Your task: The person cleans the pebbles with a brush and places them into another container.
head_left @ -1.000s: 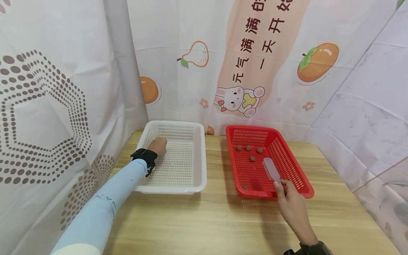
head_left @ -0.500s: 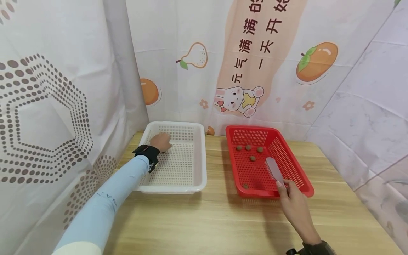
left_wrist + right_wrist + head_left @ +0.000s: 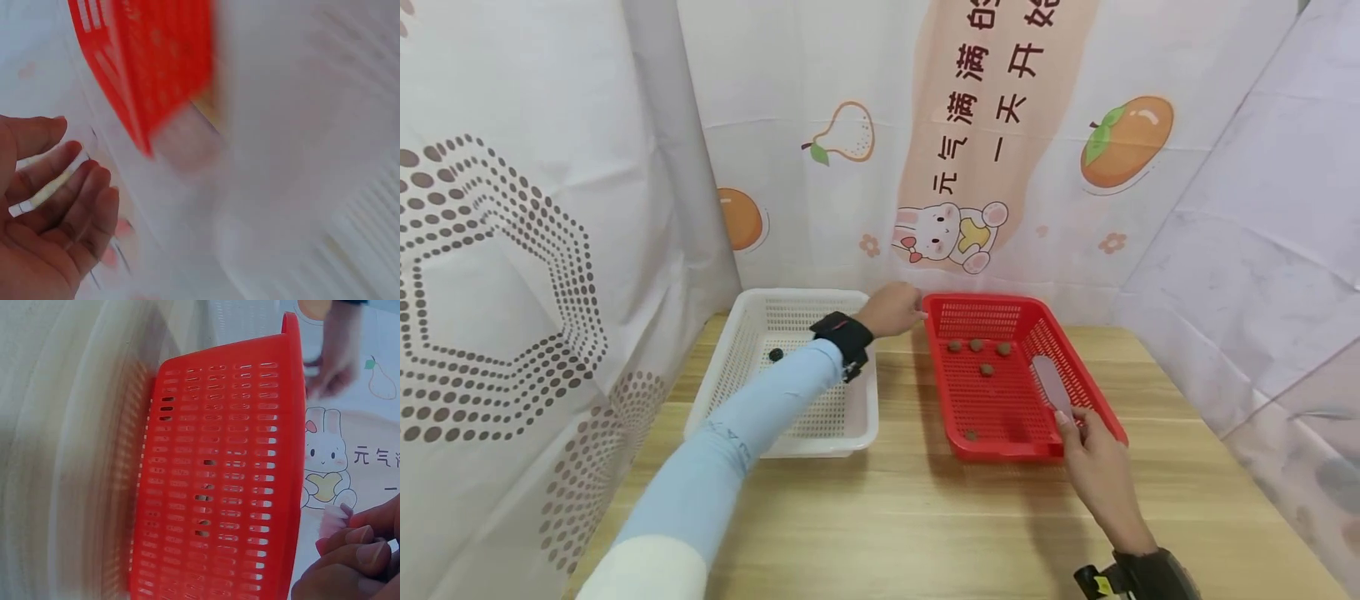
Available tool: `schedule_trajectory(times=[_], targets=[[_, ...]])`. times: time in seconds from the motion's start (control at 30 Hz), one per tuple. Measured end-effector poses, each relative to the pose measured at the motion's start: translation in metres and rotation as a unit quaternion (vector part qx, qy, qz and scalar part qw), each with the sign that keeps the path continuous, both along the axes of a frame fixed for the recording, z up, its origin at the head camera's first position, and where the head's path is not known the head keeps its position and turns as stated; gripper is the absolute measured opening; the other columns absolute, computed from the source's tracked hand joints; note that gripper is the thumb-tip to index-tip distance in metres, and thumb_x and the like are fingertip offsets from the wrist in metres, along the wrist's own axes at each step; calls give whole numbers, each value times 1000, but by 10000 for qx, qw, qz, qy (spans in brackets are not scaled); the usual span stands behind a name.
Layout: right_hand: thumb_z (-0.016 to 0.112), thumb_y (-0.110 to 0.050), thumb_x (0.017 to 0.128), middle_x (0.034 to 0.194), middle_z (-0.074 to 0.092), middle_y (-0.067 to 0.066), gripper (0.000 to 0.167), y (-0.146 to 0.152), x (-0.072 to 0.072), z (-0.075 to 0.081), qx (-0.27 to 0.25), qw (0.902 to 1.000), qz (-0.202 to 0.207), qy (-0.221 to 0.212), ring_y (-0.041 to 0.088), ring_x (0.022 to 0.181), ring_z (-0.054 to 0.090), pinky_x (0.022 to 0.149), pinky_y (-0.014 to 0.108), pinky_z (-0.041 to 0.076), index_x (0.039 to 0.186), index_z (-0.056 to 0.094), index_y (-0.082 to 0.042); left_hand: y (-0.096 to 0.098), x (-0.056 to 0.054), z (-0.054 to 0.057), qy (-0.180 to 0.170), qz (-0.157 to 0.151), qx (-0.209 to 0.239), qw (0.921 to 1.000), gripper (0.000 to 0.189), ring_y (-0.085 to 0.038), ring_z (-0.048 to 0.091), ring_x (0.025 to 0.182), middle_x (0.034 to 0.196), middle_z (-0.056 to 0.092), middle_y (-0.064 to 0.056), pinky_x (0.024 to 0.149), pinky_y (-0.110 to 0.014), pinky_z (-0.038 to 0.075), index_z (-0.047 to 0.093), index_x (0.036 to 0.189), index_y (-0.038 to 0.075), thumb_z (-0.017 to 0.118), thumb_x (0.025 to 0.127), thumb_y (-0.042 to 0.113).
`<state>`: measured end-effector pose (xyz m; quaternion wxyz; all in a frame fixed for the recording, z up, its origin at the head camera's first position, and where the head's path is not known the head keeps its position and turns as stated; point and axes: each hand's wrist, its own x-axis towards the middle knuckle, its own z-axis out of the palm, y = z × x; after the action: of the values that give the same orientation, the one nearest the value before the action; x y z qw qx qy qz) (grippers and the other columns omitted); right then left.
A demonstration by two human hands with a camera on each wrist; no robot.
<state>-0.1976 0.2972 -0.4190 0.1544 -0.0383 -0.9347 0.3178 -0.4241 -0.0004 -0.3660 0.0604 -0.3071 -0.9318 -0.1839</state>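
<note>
My left hand [image 3: 891, 310] hovers between the two baskets, near the back left corner of the red basket [image 3: 951, 408]. In the left wrist view its fingers [image 3: 87, 200] are loosely bent with nothing held. My right hand [image 3: 1099, 475] grips the handle end of a pale pink hairbrush [image 3: 1051, 383] over the near right part of the red basket; the fingers hide the handle. Several small brown walnut-like lumps [image 3: 987, 371] lie on that basket's floor. A small black round thing [image 3: 776, 355] sits in the white basket [image 3: 867, 417], beyond the left forearm.
Both baskets stand side by side on a light wooden table [image 3: 880, 517], with a gap between them. A printed curtain [image 3: 820, 217] hangs close behind, and more curtain encloses the left and right sides. The left sleeve [image 3: 760, 417] crosses over the white basket.
My left hand has come out of the white basket and moved right toward the red one. The black round thing now shows in the white basket. My right hand still holds the hairbrush.
</note>
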Motion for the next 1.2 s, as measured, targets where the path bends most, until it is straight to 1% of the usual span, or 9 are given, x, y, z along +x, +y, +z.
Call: schedule_trajectory(times=[0.13, 0.27, 0.37, 0.53, 0.67, 0.83, 1.0, 1.17, 1.2], targets=[[50, -36, 110, 85, 60, 13, 51, -4, -1, -7, -86, 9999, -37, -70, 22, 69, 51, 55, 31, 39, 134, 54, 9, 40, 2, 0, -22, -487, -276, 9984, 15, -16, 58, 78, 82, 65, -1, 71, -26, 46, 70, 93, 8, 71, 100, 21], [51, -33, 109, 87, 61, 14, 49, -8, -5, -9, -142, 9999, 47, 17, 22, 70, 51, 56, 30, 40, 134, 54, 9, 64, 7, 3, -136, -778, -441, 9959, 13, -14, 59, 83, 85, 65, 1, 75, -25, 47, 69, 93, 9, 70, 100, 20], [51, -32, 110, 89, 62, 15, 49, -7, -7, -8, -145, 9998, 84, 102, 22, 70, 52, 56, 29, 41, 134, 54, 10, 79, 10, 7, -197, -893, -502, 9945, 13, -13, 58, 85, 86, 65, 1, 77, -25, 47, 67, 94, 9, 70, 100, 20], [52, -29, 109, 93, 63, 17, 45, -6, -7, -5, -142, 9998, 10, 165, 23, 72, 53, 55, 28, 41, 133, 55, 9, 104, 10, 1, -223, -952, -665, 9930, 10, -13, 54, 80, 82, 59, 0, 74, -22, 45, 65, 93, 10, 69, 100, 16], [51, -32, 110, 94, 63, 17, 47, -6, -6, -4, -262, 9996, -36, 24, 23, 73, 52, 55, 29, 40, 134, 54, 8, 117, 9, -7, -218, -1054, -843, 9906, 16, -13, 49, 72, 74, 49, 1, 68, -21, 42, 63, 86, 10, 68, 101, 14], [49, -34, 110, 94, 63, 17, 50, -5, -4, -4, -331, 9994, -61, 33, 23, 74, 52, 55, 29, 40, 136, 53, 9, 131, 7, -10, -178, -1122, -921, 9892, 22, -11, 46, 66, 68, 41, 2, 63, -20, 40, 58, 82, 12, 63, 103, 14], [49, -34, 110, 89, 60, 14, 50, -1, -3, -5, -280, 9995, -121, 99, 22, 71, 51, 55, 29, 39, 136, 53, 9, 145, 4, -17, -162, -1068, -1154, 9874, 19, -10, 49, 67, 72, 49, 2, 61, -20, 43, 61, 86, 11, 59, 105, 13], [51, -32, 110, 90, 62, 15, 49, 1, -1, -9, -289, 9994, -212, -22, 23, 73, 52, 56, 29, 39, 136, 53, 8, 158, 3, -25, -252, -1041, -1781, 9782, 4, -9, 54, 76, 83, 60, 4, 63, -22, 48, 69, 100, 13, 66, 101, 12], [51, -33, 110, 92, 62, 15, 49, 2, -1, -10, -299, 9992, -252, -55, 23, 74, 53, 56, 29, 40, 136, 53, 8, 161, 2, -26, -230, -1068, -1885, 9760, 5, -9, 54, 77, 86, 60, 4, 65, -22, 48, 70, 104, 14, 67, 101, 12]])
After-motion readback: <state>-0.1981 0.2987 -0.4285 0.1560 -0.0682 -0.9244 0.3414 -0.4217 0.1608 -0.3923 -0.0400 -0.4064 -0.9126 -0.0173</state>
